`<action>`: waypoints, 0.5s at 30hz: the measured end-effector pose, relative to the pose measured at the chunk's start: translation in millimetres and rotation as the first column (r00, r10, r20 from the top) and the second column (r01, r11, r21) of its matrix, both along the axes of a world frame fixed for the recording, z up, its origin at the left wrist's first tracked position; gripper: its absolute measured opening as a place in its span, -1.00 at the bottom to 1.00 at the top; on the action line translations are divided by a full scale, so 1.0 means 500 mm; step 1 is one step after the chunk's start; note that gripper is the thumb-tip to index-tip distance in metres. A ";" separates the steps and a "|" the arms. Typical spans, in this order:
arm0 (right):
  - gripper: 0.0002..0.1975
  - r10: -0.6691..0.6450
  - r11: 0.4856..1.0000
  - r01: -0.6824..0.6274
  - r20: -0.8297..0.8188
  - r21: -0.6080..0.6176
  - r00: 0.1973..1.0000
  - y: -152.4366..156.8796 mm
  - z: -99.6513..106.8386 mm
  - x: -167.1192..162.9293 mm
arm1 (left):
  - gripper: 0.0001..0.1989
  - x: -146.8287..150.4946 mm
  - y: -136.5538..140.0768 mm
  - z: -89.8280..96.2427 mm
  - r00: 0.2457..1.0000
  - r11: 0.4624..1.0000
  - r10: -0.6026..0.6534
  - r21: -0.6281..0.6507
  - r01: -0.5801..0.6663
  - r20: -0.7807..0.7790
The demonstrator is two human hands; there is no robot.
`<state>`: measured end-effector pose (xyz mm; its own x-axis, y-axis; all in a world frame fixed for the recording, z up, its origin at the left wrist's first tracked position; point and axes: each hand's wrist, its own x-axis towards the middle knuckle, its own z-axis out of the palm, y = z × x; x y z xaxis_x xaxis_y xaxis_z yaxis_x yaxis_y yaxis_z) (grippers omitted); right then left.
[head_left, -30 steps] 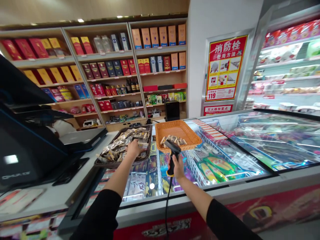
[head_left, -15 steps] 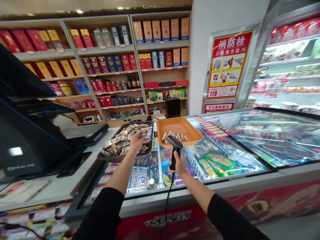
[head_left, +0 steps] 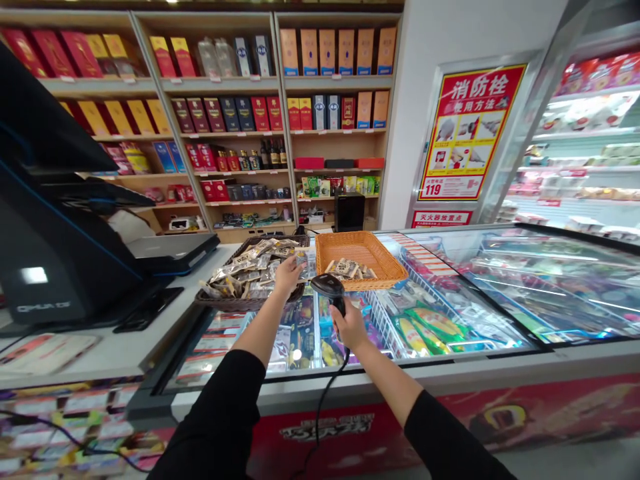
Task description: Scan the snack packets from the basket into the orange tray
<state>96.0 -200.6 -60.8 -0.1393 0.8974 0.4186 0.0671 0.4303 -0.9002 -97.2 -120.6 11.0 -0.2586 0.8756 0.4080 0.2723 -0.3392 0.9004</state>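
Observation:
My right hand (head_left: 351,325) is wrapped round the handle of a black barcode scanner (head_left: 327,285), its cord hanging down in front of the freezer. The scanner's head points left, toward my left hand. Pinched in my left hand (head_left: 287,275) is a small clear snack packet (head_left: 301,256), held at the right side of a dark wicker basket (head_left: 220,305). Many similar packets (head_left: 245,272) fill that basket. An orange wicker basket (head_left: 357,243) stands to the right, with several packets (head_left: 345,269) gathered at its near left corner.
Both baskets rest on a glass-topped chest freezer (head_left: 465,357). A black checkout machine (head_left: 65,267) and a dark phone-like slab (head_left: 149,309) occupy the counter at left. Behind are shelves (head_left: 225,137) of boxes and a red fire hydrant poster (head_left: 473,133).
The scanner has turned and shifted left, its head now directed toward the packet. My left hand has moved slightly right with the packet, toward the orange basket. The view has shifted a little.

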 end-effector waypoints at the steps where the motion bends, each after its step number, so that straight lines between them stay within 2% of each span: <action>1: -0.77 -0.003 1.000 0.003 0.014 0.002 1.000 -0.001 0.002 -0.001 | -0.70 0.000 -0.002 0.001 1.000 1.000 0.007 0.000 -0.007 -0.008; 8: -0.77 -0.010 1.000 0.010 0.028 0.017 1.000 0.001 0.002 -0.002 | -0.72 0.000 -0.005 0.000 0.998 0.999 0.041 -0.007 -0.042 -0.043; 12: -0.76 0.009 1.000 -0.009 0.039 0.005 0.999 0.001 -0.002 -0.003 | -0.69 0.003 -0.010 0.005 0.997 0.997 0.052 -0.058 -0.055 -0.050; 15: -0.75 0.021 1.000 -0.021 -0.014 -0.015 1.000 0.000 -0.005 -0.004 | -0.67 0.005 -0.015 0.008 0.989 0.990 0.098 -0.090 -0.108 -0.114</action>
<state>94.2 -200.6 -63.5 -0.1523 0.9004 0.4074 0.0452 0.4182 -0.9072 -94.9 -128.1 15.0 -0.3078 0.8832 0.3540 0.3997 -0.2176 0.8904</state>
